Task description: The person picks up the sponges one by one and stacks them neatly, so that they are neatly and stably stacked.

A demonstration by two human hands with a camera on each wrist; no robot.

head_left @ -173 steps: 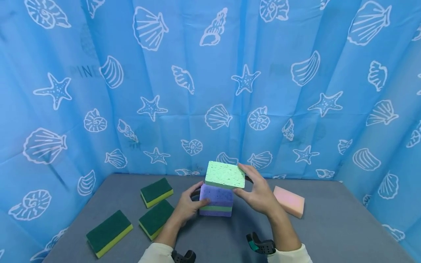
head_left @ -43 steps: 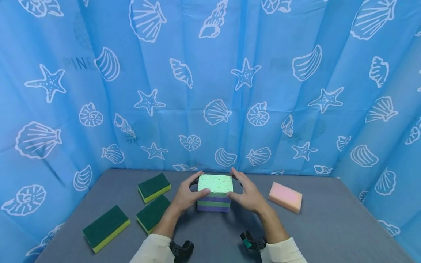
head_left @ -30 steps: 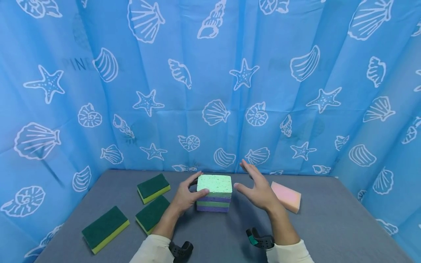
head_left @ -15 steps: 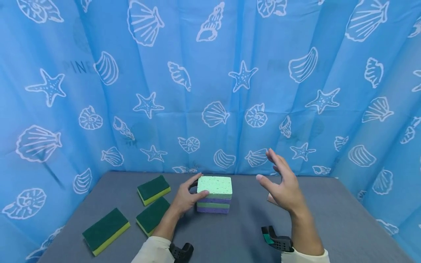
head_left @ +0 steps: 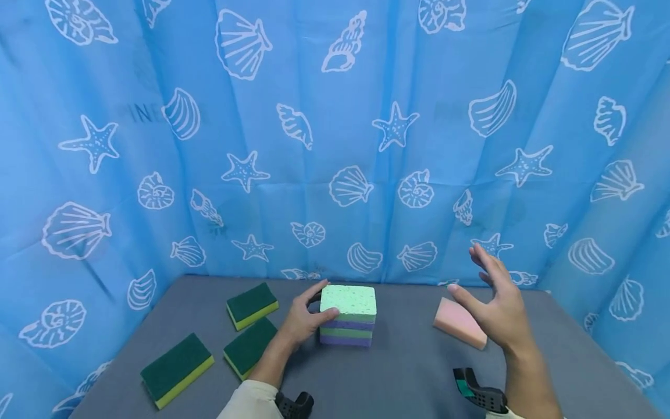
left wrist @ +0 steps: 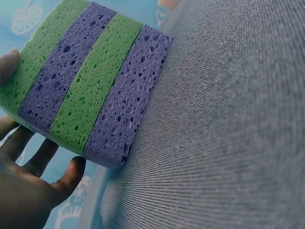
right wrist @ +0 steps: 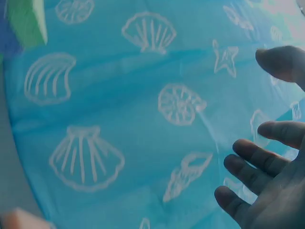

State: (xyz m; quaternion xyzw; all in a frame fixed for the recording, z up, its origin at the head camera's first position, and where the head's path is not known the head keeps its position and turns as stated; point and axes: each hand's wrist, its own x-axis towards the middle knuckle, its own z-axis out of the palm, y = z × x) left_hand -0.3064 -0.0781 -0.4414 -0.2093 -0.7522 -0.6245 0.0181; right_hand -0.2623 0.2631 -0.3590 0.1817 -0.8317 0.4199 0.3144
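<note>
A stack of sponges (head_left: pixel 348 326), green and purple by turns with green on top, stands upright on the table. My left hand (head_left: pixel 305 317) holds its left side, thumb on the front of the top green sponge (head_left: pixel 348 299) and fingers behind. Close up, the left wrist view has the porous layers (left wrist: pixel 95 71) lying flush. My right hand (head_left: pixel 499 305) is raised over the right of the table, fingers spread and holding nothing. Below and left of it lies a pink sponge (head_left: pixel 456 323), partly covered by the hand in the head view.
Three yellow sponges with dark green scouring tops lie at the left: a back one (head_left: pixel 252 305), a front one (head_left: pixel 177 368) and one (head_left: pixel 249 348) partly behind my left forearm. A blue shell-print curtain (head_left: pixel 335 145) hangs along the grey table's (head_left: pixel 398 384) back edge.
Earlier my right hand held the green sponge above the stack; it then lay on top. My right hand has let go and moved right, past the pink sponge. My left hand stays on the stack.
</note>
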